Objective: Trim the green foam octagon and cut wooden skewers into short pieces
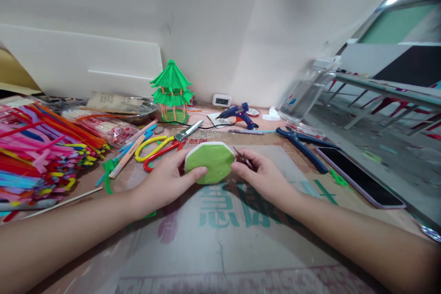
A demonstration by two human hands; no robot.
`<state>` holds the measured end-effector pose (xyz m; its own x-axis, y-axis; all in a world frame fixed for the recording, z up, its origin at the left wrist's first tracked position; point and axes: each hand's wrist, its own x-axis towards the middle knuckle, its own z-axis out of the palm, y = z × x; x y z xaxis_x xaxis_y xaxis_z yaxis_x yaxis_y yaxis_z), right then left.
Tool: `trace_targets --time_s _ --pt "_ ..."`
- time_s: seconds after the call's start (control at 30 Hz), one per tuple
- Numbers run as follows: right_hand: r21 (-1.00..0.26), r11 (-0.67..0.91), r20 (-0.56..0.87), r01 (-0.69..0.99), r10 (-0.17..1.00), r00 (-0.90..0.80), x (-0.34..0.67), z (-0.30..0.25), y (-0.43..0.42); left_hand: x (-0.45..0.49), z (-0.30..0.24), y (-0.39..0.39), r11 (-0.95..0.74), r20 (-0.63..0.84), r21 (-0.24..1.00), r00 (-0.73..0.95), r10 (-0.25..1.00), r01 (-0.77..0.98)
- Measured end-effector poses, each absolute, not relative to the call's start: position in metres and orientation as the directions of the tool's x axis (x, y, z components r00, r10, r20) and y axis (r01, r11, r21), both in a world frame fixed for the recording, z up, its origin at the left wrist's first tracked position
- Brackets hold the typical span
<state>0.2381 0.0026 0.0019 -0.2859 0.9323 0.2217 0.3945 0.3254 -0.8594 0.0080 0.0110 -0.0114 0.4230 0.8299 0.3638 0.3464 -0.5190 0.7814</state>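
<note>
My left hand grips a flat green octagonal piece with a white edge, its thumb pressed on the green face. At the piece's right edge is my right hand, closed on a small dark pointed tool; the fingers hide most of it, so its kind is unclear. The thumb of that hand is close to or touching the green piece. Behind my left hand lie scissors with one yellow and one red handle.
A green-roofed model pavilion stands at the back, near a blue glue gun and a digital clock. Colourful pipe cleaners are heaped at left. Blue-handled pliers, a phone and a clear bottle are at right.
</note>
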Motion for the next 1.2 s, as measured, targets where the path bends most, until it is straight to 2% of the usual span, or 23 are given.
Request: trace_targets --time_s 0.13,0.33,0.47,0.53,0.6,0.7,0.8,0.9,1.03,1.2 --pt "-0.913 0.255 0.152 0.317 0.937 -0.316 0.236 -0.002 0.004 0.008 -0.011 0.011 -0.475 0.325 0.837 0.451 0.832 0.273" --pt "-0.917 0.236 0.126 0.322 0.937 -0.326 0.235 -0.002 0.002 0.007 -0.007 0.011 -0.443 0.292 0.854 0.451 0.843 0.274" --pt "-0.876 0.287 0.153 0.386 0.927 -0.343 0.235 -0.005 0.000 0.007 -0.005 0.011 -0.480 0.326 0.826 0.443 0.835 0.297" --pt "-0.838 0.355 0.214 0.414 0.912 -0.349 0.237 -0.002 -0.002 0.006 -0.004 0.008 -0.511 0.364 0.794 0.415 0.834 0.329" --pt "-0.755 0.490 0.354 0.436 0.864 -0.358 0.241 0.004 -0.003 0.006 -0.003 0.005 -0.554 0.414 0.742 0.393 0.821 0.376" --pt "-0.508 0.697 0.554 0.506 0.714 -0.428 0.246 0.020 -0.006 0.004 -0.002 0.001 -0.627 0.465 0.651 0.428 0.775 0.428" --pt "-0.268 0.789 0.604 0.554 0.585 -0.542 0.247 0.034 -0.009 0.002 -0.003 0.001 -0.684 0.494 0.595 0.480 0.725 0.422" --pt "-0.097 0.825 0.615 0.557 0.490 -0.618 0.247 0.039 -0.013 0.001 -0.004 0.002 -0.724 0.517 0.558 0.512 0.686 0.407" --pt "0.030 0.816 0.616 0.577 0.439 -0.654 0.245 0.039 -0.016 0.002 -0.003 0.002 -0.751 0.522 0.535 0.548 0.654 0.387" --pt "0.090 0.799 0.603 0.595 0.432 -0.671 0.242 0.037 -0.017 0.001 -0.003 0.001 -0.780 0.538 0.489 0.568 0.623 0.391"
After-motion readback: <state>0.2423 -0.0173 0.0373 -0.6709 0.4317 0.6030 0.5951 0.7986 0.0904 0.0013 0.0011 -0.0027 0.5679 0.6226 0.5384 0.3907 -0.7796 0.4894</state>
